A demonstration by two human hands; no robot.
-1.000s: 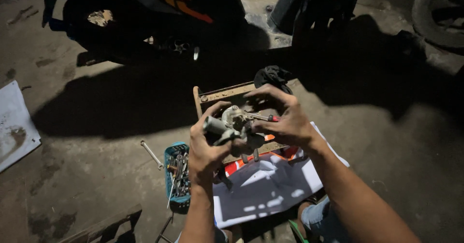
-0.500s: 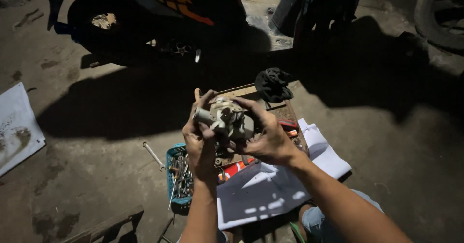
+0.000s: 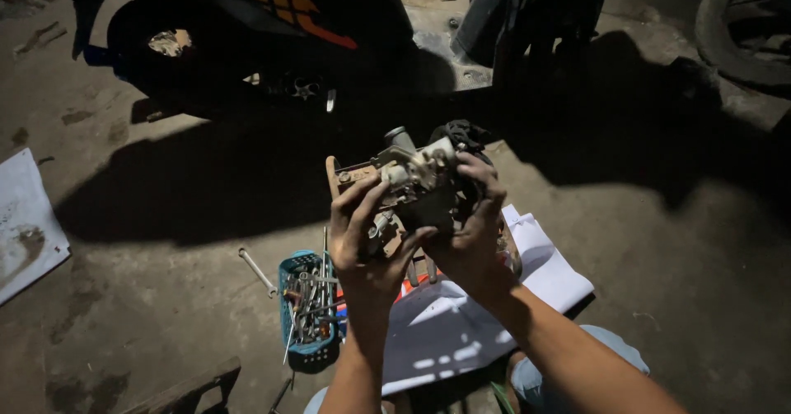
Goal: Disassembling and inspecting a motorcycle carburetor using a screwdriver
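Both hands are clasping a grimy grey cast-metal carburettor [image 3: 412, 191] mid-air above the blue plastic tool basket [image 3: 306, 311]: left hand [image 3: 362, 245] cupping underneath, right hand [image 3: 470, 224] wrapping its right side. It is probably heavy, rigid, oily; gripping the solid body seems safest.

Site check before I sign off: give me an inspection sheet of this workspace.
Surface: stained concrete floor, partly shadowed.
Job's things: grimy grey metal engine part, held up in both hands.
Clutter: blue plastic basket of tools; loose silver wrench; white paper sheet; black rag.
Grippers: left hand and right hand grip the part.
Cables: nothing seen.
Surroundings: dark motorcycle; tyre.
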